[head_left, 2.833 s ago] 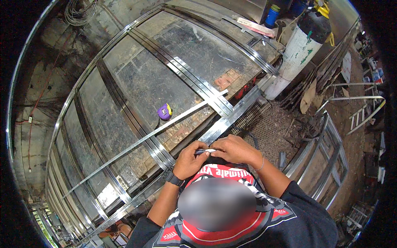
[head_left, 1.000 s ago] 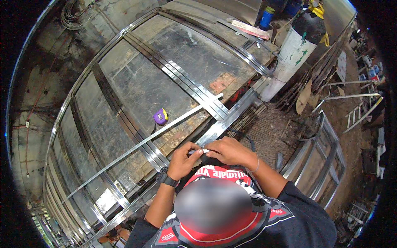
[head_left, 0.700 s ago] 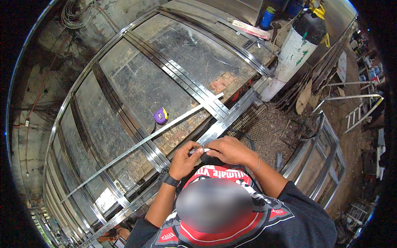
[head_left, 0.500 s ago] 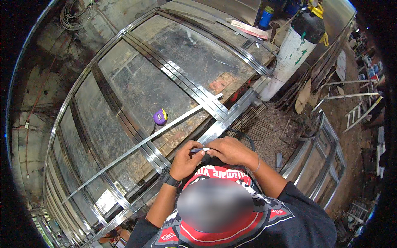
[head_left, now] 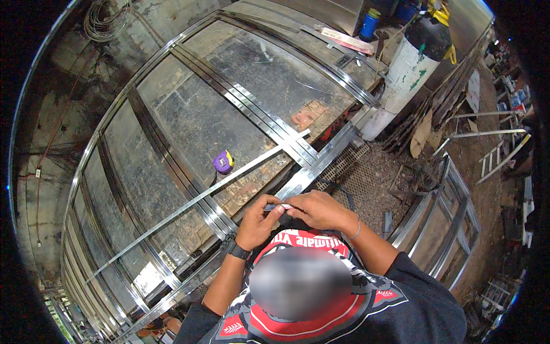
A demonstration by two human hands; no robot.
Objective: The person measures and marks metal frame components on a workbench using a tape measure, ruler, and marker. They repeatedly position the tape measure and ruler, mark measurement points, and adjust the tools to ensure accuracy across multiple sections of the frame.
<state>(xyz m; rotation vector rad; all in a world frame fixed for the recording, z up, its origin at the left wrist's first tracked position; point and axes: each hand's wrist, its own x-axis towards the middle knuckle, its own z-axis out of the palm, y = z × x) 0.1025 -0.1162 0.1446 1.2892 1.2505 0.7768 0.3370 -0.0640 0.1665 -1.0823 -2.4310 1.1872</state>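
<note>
Both hands meet in front of my chest, at the near edge of the metal frame. My left hand (head_left: 257, 222) is closed on a slim pen-like stick (head_left: 274, 207), dark with a pale end. Pinched fingers of my right hand (head_left: 317, 210) hold the pale end, and the fingertips hide part of it. Past the hands, a thin metal bar (head_left: 240, 172) lies slantwise across the frame (head_left: 297, 183). Beside that bar, a purple and yellow tape measure (head_left: 223, 163) rests on the worn tabletop (head_left: 200, 123).
A white and black gas cylinder (head_left: 406, 75) leans at the far right, near a blue container (head_left: 370, 24). Another welded metal frame (head_left: 438, 229) stands on the right. Coiled wire (head_left: 102, 24) hangs at the upper left. A long pale box (head_left: 347, 41) lies at the table's far end.
My fingers shift slightly around the pen-like stick, and less of its pale end is bare between them. The tape measure and the thin bar stay put.
</note>
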